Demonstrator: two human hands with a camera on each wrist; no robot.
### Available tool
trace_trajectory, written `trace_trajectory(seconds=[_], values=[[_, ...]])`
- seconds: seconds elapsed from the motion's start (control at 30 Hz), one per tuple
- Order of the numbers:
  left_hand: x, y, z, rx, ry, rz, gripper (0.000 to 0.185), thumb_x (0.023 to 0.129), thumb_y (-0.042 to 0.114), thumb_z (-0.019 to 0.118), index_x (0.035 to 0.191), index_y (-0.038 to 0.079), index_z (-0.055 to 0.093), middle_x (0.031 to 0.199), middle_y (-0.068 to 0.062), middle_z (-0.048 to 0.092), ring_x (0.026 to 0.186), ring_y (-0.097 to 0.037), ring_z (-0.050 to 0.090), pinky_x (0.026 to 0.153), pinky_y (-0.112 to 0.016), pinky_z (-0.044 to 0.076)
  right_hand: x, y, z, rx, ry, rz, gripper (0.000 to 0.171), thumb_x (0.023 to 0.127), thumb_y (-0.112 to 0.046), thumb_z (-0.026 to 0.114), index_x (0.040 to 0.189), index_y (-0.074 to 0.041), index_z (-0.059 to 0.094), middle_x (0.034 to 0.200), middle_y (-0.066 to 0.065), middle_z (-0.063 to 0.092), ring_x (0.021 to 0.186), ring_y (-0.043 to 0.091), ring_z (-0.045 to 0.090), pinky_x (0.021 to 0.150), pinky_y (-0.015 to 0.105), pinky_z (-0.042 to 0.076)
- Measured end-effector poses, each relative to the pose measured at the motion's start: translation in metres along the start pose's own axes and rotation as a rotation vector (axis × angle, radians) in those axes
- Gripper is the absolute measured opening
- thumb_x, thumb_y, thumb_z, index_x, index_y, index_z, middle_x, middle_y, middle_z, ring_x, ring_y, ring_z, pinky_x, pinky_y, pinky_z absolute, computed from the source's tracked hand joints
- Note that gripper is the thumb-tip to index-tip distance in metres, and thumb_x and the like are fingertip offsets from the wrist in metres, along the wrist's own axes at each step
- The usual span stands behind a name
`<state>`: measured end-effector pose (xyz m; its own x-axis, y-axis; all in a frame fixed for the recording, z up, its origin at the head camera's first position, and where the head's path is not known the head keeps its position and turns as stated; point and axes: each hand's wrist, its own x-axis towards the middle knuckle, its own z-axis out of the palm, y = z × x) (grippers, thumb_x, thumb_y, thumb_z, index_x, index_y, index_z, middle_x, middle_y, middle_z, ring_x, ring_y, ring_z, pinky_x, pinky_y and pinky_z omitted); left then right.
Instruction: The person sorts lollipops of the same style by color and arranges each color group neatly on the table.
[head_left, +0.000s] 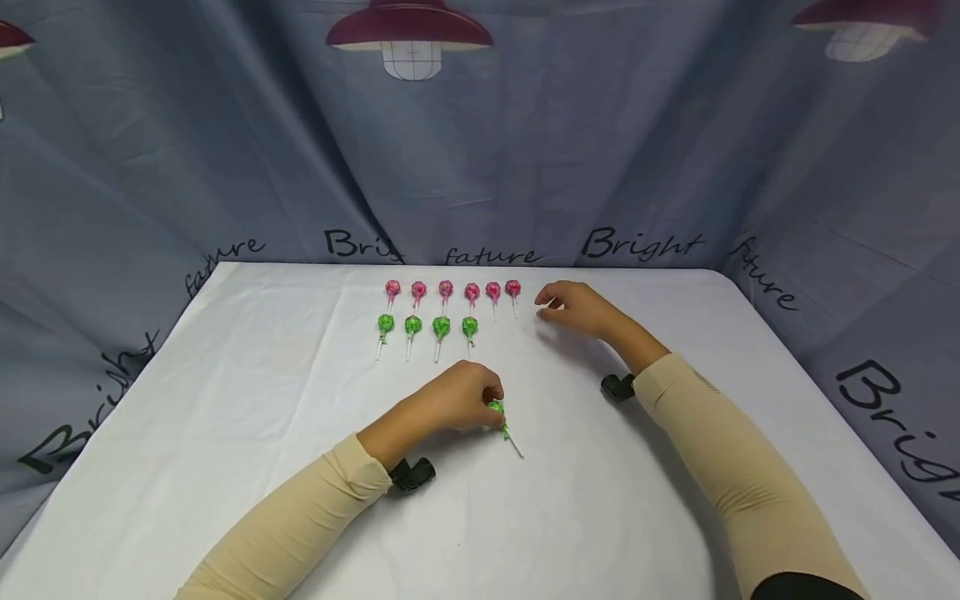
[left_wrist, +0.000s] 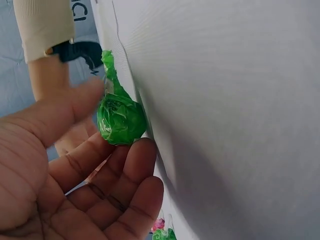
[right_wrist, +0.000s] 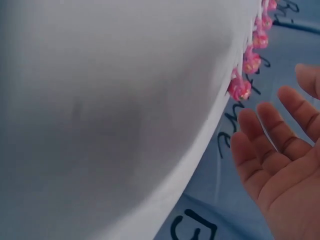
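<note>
Between thumb and fingers, my left hand [head_left: 459, 397] pinches a green-wrapped lollipop [left_wrist: 121, 120] by its head. In the head view its white stick [head_left: 513, 443] points toward the near right. My right hand [head_left: 576, 308] hovers over the table's far side with relaxed fingers and holds nothing. Just left of it is the end of a row of pink lollipops [head_left: 512, 288], seen also as pink heads [right_wrist: 240, 88] in the right wrist view. In front of that row lie several green lollipops [head_left: 441, 327], sticks toward me.
A white cloth covers the table [head_left: 225, 400]. Behind it hangs a grey-blue curtain [head_left: 525, 150] printed with lamps and lettering. Black wrist cameras [head_left: 412, 475] sit under both wrists, close to the cloth.
</note>
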<state>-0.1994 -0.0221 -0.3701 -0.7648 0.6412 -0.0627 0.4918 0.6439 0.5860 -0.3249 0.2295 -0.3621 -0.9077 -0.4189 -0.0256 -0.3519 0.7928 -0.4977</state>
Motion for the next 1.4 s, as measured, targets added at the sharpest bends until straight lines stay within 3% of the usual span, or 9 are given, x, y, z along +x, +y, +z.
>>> trace_trajectory(seconds=[0.17, 0.53, 0.7, 0.97, 1.13, 1.4], values=[[0.002, 0.000, 0.000, 0.007, -0.004, 0.000, 0.010, 0.083, 0.015, 0.080, 0.087, 0.011, 0.072, 0.082, 0.004, 0.063, 0.079, -0.012, 0.056, 0.074, -0.029, 0.048, -0.020, -0.004, 0.002, -0.015, -0.009, -0.067, 0.029, 0.095, -0.019, 0.066, 0.119, -0.002, 0.065, 0.117, 0.012, 0.064, 0.109, 0.028, 0.058, 0.093, 0.046, 0.047], [0.010, -0.009, -0.011, -0.050, 0.012, -0.069, 0.016, 0.082, 0.012, 0.081, 0.095, 0.012, 0.073, 0.095, 0.003, 0.066, 0.089, -0.013, 0.061, 0.081, -0.030, 0.050, -0.064, -0.016, 0.011, -0.018, -0.017, -0.134, 0.027, 0.094, -0.020, 0.067, 0.117, -0.005, 0.067, 0.113, 0.007, 0.065, 0.108, 0.027, 0.057, 0.091, 0.047, 0.048], [0.019, -0.014, -0.022, -0.064, 0.023, -0.054, 0.017, 0.082, 0.010, 0.081, 0.097, 0.012, 0.073, 0.094, 0.004, 0.067, 0.089, -0.013, 0.062, 0.078, -0.027, 0.050, -0.074, -0.018, 0.015, -0.043, -0.017, -0.148, 0.025, 0.094, -0.020, 0.067, 0.115, -0.007, 0.068, 0.111, 0.005, 0.065, 0.106, 0.026, 0.058, 0.089, 0.046, 0.049], [0.048, -0.018, -0.046, -0.001, -0.001, -0.021, 0.018, 0.084, 0.012, 0.078, 0.102, 0.011, 0.073, 0.104, 0.000, 0.068, 0.097, -0.016, 0.065, 0.081, -0.029, 0.051, -0.086, -0.023, 0.014, -0.097, -0.006, -0.167, 0.026, 0.094, -0.021, 0.067, 0.114, -0.005, 0.069, 0.110, 0.002, 0.065, 0.105, 0.024, 0.059, 0.090, 0.043, 0.049], [0.069, -0.022, -0.061, -0.001, -0.022, 0.036, 0.020, 0.086, 0.010, 0.076, 0.105, 0.007, 0.073, 0.104, -0.002, 0.070, 0.098, -0.017, 0.065, 0.083, -0.029, 0.051, -0.092, -0.022, 0.013, -0.105, -0.002, -0.213, 0.024, 0.094, -0.019, 0.067, 0.113, -0.005, 0.069, 0.110, 0.003, 0.065, 0.105, 0.025, 0.060, 0.091, 0.043, 0.048], [0.096, -0.034, -0.075, 0.023, -0.065, 0.002, 0.020, 0.086, 0.010, 0.076, 0.105, 0.007, 0.074, 0.104, -0.003, 0.069, 0.099, -0.018, 0.063, 0.082, -0.030, 0.051, -0.105, -0.023, 0.012, -0.094, -0.009, -0.239, 0.023, 0.094, -0.017, 0.067, 0.113, -0.004, 0.069, 0.113, 0.003, 0.065, 0.107, 0.025, 0.061, 0.093, 0.044, 0.048]])
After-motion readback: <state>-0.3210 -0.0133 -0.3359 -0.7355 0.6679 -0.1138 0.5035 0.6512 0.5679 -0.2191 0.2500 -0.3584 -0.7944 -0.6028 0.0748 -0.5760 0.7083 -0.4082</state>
